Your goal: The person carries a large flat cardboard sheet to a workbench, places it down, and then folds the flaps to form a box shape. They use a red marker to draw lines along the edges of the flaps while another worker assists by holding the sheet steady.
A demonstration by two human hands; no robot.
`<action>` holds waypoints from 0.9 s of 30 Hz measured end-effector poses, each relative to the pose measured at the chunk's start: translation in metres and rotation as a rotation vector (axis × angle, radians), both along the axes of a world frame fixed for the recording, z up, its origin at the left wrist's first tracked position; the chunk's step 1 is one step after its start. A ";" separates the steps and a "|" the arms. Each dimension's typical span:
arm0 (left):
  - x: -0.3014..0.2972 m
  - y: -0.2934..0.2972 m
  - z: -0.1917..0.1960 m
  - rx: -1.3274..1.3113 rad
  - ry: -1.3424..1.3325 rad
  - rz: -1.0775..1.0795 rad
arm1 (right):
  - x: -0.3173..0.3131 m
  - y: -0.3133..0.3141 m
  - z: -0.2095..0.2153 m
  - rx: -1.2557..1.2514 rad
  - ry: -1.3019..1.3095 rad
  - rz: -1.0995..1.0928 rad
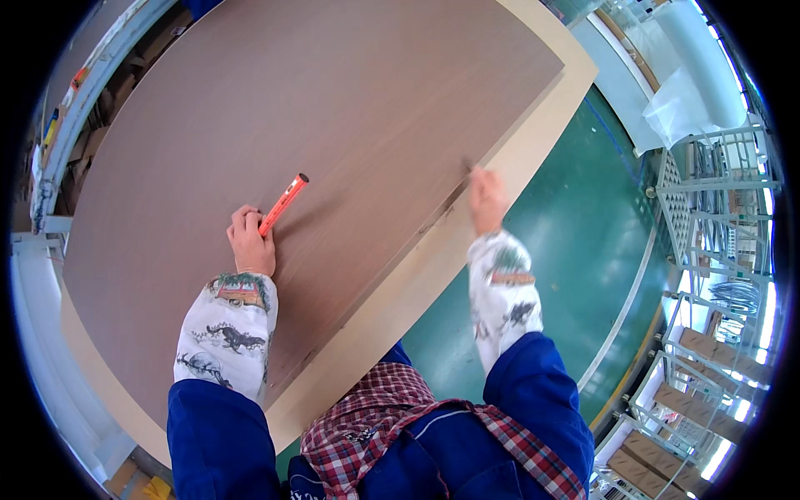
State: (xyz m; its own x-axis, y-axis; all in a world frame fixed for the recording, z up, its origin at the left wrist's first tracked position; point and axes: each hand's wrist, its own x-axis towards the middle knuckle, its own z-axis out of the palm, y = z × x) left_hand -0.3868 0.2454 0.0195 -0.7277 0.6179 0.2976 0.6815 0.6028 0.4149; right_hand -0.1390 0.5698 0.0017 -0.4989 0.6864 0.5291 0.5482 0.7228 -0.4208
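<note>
My left hand (252, 242) rests on a large brown wood-grain panel (333, 100), its fingers closed round an orange-red marker pen (285, 203). The pen tilts up and to the right, dark end uppermost. At the panel's right-hand edge, my right hand (487, 200) is closed and slightly blurred by motion. A small dark tip shows at its fingers, too smeared to name. Dark smudges (435, 218) run along that edge, just left of the right hand. Beneath the panel lies a larger pale board (546, 137), which sticks out as a border.
A glossy green floor (567, 250) with a white line lies to the right. Wire racks (717, 196) and carts with brown boxes (650, 458) stand along the far right. A large pale roll (700, 58) is at the upper right. A metal-framed shelf (71, 125) borders the left.
</note>
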 end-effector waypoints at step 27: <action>0.003 -0.009 0.006 -0.070 -0.050 0.068 | 0.008 0.019 -0.003 0.068 0.045 0.295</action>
